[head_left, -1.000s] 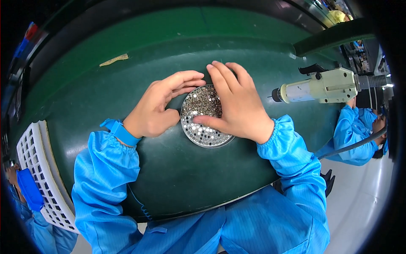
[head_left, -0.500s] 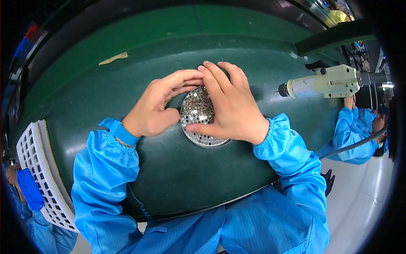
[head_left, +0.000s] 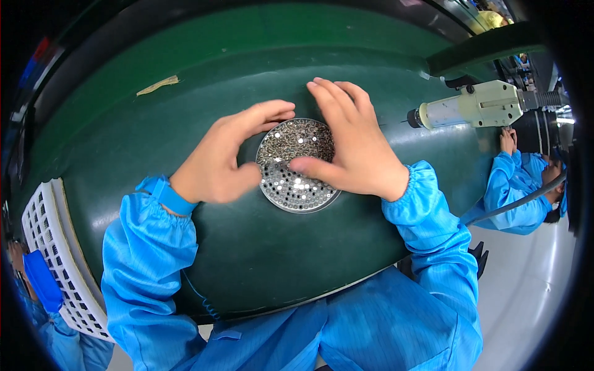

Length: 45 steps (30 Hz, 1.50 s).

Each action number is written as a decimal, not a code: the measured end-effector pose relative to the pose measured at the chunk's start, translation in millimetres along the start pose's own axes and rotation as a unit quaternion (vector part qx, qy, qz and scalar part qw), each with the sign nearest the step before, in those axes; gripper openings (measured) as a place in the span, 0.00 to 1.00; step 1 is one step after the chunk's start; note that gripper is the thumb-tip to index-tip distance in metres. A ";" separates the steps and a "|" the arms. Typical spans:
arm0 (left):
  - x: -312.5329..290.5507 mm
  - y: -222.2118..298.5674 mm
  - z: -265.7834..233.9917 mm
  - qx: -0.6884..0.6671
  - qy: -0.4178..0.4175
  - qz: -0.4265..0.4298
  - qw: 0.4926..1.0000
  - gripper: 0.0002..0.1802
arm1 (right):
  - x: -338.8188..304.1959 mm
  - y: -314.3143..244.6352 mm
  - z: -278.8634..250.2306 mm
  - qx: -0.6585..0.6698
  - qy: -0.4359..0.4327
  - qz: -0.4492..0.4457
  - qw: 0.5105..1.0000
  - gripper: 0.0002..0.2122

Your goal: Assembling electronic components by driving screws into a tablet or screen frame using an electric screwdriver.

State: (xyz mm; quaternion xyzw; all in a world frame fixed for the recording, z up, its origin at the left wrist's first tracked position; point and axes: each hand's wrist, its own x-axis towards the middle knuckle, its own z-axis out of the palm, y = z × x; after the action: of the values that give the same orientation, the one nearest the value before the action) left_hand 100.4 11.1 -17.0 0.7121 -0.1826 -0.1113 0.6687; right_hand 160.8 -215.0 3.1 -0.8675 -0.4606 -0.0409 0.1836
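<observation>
Dish [head_left: 302, 211] more exposed: your right hand [head_left: 361, 147] sits farther right now, loosely spread over it; left hand [head_left: 216, 154] curves alongside, unclenched.

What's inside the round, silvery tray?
The tray holds many small, shiny, metallic-looking pieces. The bare right hand covers part of its right side, hiding whatever's beneath.

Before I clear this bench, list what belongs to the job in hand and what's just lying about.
In the job:
- dish holding small metal parts, between left hand and right hand
- wristband, worn

Apparently just about:
- power driver, untouched
- tan strip
- white basket
</observation>
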 end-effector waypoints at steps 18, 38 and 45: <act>10.5 17.0 1.4 0.226 -0.079 -0.018 0.971 0.45 | -41.9 2.9 -8.9 0.278 -0.032 0.027 0.960 0.53; 19.8 18.5 15.4 0.391 -0.116 0.025 0.913 0.56 | -25.7 25.5 1.1 0.246 -0.108 -0.073 0.961 0.53; 22.3 12.6 28.7 0.414 -0.078 0.039 0.906 0.54 | -26.0 25.3 3.6 0.242 -0.101 -0.066 0.963 0.52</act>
State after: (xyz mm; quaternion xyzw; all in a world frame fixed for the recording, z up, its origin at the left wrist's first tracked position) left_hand 107.7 -24.6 -4.9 0.9063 -0.2916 -0.0544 0.3011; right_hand 166.1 -247.0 -13.5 -0.7644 -0.5295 0.1475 0.3370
